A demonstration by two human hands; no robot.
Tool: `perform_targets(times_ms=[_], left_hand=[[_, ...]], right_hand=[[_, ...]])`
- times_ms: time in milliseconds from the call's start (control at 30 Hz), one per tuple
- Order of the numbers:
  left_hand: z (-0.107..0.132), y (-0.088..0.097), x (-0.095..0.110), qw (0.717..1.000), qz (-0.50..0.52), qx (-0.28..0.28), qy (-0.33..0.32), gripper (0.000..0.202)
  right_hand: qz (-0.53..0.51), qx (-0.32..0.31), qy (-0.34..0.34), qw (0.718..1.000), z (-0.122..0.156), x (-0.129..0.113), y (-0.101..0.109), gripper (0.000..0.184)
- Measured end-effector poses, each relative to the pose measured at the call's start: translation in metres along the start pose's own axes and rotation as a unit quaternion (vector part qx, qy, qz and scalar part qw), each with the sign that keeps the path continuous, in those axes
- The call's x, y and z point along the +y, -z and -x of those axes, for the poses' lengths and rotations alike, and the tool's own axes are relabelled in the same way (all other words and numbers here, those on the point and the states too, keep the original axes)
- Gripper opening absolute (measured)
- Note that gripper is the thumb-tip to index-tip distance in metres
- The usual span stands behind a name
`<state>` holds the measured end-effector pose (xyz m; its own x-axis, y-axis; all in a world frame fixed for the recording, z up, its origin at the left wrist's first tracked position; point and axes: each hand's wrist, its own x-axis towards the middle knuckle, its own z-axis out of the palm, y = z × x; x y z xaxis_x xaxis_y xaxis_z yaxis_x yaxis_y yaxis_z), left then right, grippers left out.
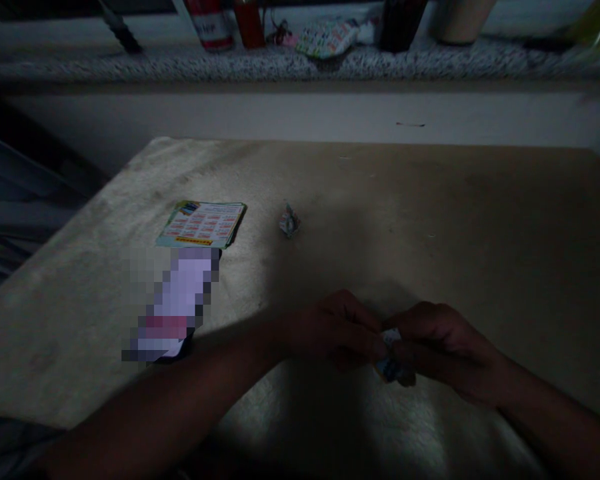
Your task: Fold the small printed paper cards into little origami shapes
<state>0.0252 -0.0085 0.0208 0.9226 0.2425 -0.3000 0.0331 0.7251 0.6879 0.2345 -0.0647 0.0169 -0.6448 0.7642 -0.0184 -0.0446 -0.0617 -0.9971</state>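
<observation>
My left hand [347, 330] and my right hand [440, 340] meet low in the view, right of centre. Between their fingertips they pinch a small, folded piece of printed paper [391, 370], whitish with blue patches. Fingers cover much of it, and the light is dim, so its exact shape is hard to make out. Farther off, near the middle of the table, stands a small crumpled or folded printed paper piece [289, 221]. To its left lies a stack of calendar cards [203, 223], with rows of small printed month grids on the top one.
A phone [183, 293] with a lit, blurred-out screen lies on the table [455, 220], near my left forearm. Beyond the table a granite sill [160, 65] carries a red can [210, 25], a red container [249, 23], a patterned packet [327, 39] and a dark cup [401, 23].
</observation>
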Motion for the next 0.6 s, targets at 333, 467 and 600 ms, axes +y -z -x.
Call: perform_targets(times_ms=[333,467,600], left_hand=[[-0.0024,0.0004,-0.0037,0.999,0.028,-0.035,0.024,0.019],[-0.0045,-0.0003,-0.006,0.997,0.025,-0.065,0.025,0.021],[-0.0047,-0.0005,-0.0062,0.994,0.065,-0.08,0.038,0.024]], right_hand=[[-0.025,-0.003,0.017,1.0,-0.0015,-0.0011,-0.0025,0.036],[0.035,-0.02,0.047,0.998,0.0019,-0.0003,-0.0031,0.033],[0.081,-0.012,0.067,0.994,0.0017,-0.0035,-0.004,0.03]])
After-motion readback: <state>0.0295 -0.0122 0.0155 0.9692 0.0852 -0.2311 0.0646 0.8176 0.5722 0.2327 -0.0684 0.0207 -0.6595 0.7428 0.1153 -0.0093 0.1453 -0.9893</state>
